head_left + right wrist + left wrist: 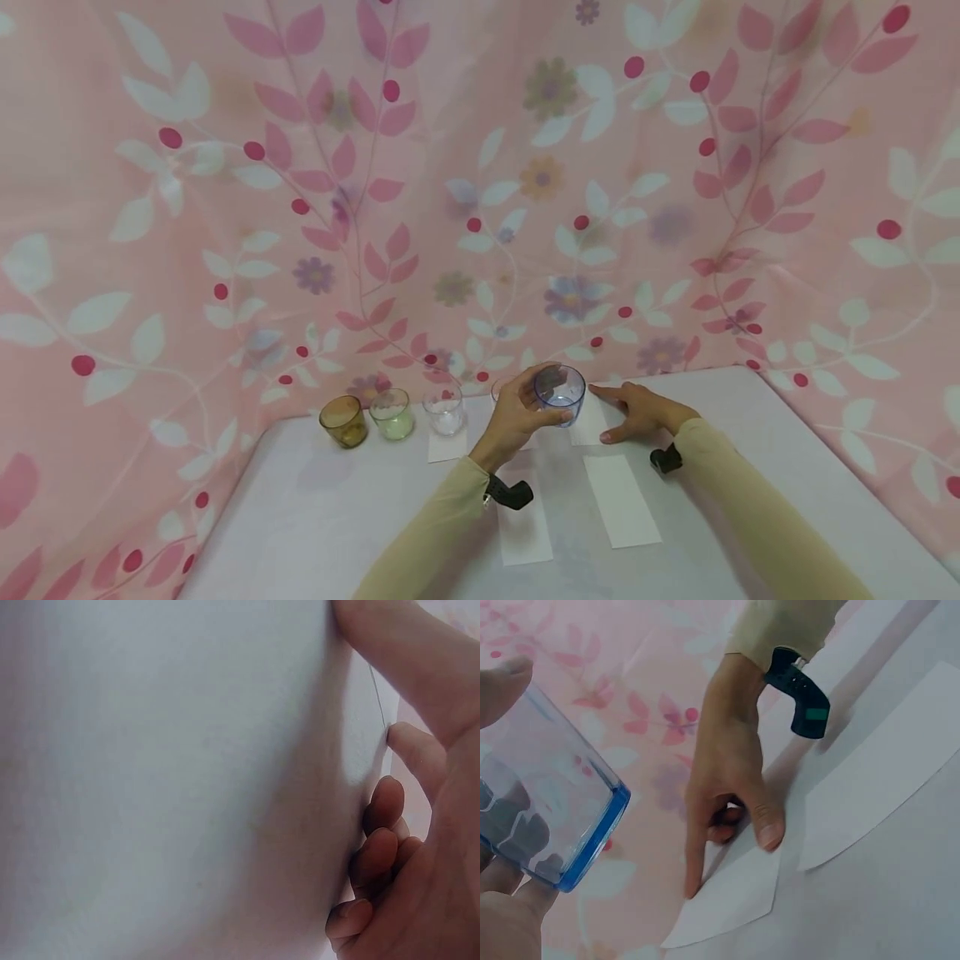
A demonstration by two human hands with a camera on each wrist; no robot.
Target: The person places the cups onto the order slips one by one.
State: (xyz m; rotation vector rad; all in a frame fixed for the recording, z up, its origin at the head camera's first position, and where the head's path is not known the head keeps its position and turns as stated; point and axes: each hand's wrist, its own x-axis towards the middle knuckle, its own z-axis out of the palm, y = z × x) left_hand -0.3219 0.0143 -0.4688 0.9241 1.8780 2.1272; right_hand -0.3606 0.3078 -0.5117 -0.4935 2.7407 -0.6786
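Observation:
My left hand [517, 417] grips a blue-tinted glass tumbler [566, 410], thumb on one side and fingers on the other, above the back of the table. In the left wrist view the tumbler [562, 795] has a thick blue base and looks empty. My right hand [637, 412] is at a white paper slip [590, 421] near the back edge. The left wrist view shows its index finger and thumb stretched out at the slip's edges [735, 904], other fingers curled under. Partly hidden behind my left hand is another glass with a pinkish rim [500, 385].
At the back left stand an amber glass [345, 423], a pale green glass [392, 417] and a clear glass [444, 410], the last on a paper slip [447, 450]. Two more slips lie nearer the front, one left [525, 529] and one right [622, 502]. A floral curtain [480, 167] hangs behind.

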